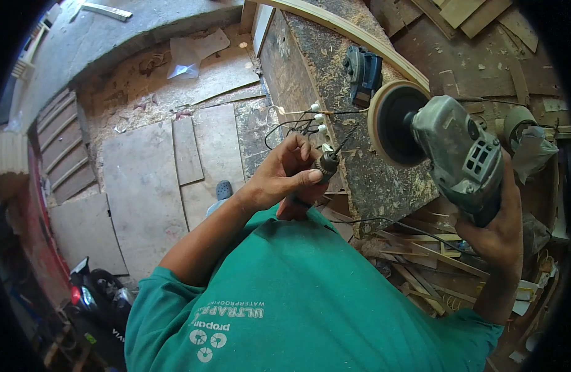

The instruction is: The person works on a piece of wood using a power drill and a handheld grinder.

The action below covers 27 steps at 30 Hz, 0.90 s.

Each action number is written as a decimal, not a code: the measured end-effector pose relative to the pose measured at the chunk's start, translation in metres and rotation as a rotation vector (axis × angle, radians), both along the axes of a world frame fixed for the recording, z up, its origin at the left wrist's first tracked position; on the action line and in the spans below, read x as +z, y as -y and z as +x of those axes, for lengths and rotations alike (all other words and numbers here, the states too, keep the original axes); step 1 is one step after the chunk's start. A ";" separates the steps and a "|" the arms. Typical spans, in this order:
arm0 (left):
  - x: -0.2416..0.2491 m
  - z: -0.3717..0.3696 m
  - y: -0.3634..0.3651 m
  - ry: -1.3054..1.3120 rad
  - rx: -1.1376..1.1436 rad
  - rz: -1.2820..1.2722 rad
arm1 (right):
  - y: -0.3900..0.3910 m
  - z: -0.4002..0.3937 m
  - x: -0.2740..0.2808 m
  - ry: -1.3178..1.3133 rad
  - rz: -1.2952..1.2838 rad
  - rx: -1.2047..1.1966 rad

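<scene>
My left hand (282,170) has its thumb and fingers closed around the dark metal chuck (326,163) of a drill, whose thin bit (346,140) points up and to the right. Below the chuck a reddish part (292,209) shows against the green shirt; most of the drill is hidden. On the right side, my right hand (497,239) grips the rear of a worn grey-green angle grinder (456,149). Its round sanding disc (397,124), with a black backing pad, stands tilted over the edge of the workbench (388,189).
A blue power tool (363,77) rests on the sawdust-covered bench beside a long wooden strip (354,34). White plugs (318,118) and black cables sit at the bench's edge. Wood offcuts (422,279) litter the lower right. Flat boards (143,180) cover the floor; a motorcycle (102,304) stands lower left.
</scene>
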State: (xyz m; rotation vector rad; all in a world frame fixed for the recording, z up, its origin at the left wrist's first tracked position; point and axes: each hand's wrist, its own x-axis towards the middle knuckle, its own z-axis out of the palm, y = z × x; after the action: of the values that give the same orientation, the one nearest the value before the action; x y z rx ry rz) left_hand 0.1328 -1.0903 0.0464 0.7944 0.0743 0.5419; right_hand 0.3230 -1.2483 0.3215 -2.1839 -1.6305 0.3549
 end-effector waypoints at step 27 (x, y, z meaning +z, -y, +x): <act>0.003 0.002 0.004 -0.013 -0.036 -0.004 | -0.008 -0.003 0.007 -0.026 -0.195 0.031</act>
State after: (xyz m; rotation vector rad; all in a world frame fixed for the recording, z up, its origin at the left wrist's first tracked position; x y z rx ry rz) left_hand 0.1347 -1.0946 0.0494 0.7945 0.0730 0.5022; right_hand 0.3205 -1.2406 0.3289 -2.2854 -1.6795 0.5700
